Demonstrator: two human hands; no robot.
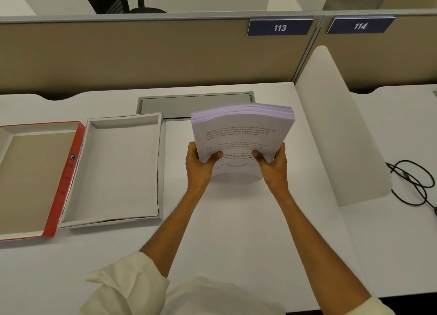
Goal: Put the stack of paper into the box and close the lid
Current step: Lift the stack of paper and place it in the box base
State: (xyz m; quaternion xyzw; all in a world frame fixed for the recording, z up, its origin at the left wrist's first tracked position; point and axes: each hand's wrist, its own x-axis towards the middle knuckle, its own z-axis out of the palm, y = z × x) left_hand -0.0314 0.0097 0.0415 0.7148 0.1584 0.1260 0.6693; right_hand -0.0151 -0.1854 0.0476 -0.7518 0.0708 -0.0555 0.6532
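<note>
Far left of the frame, the red lid (67, 179) lies upside down on the white counter (236, 232), touching the empty white box (123, 168) beside it. Right of centre, the stack of paper (241, 134) stands tilted, clear of the box. Left hand (199, 165) and right hand (274, 165) grip its lower corners, fingers (216, 156) pinching the sheets.

You wear a cream, off-white shirt with loose, rumpled fabric. Your left sleeve (123, 281) is pushed up in thick folds near the elbow; your right sleeve (376, 306) shows only its cuff at the frame's lower edge. Both forearms and hands are bare, without rings, watch or gloves.
</note>
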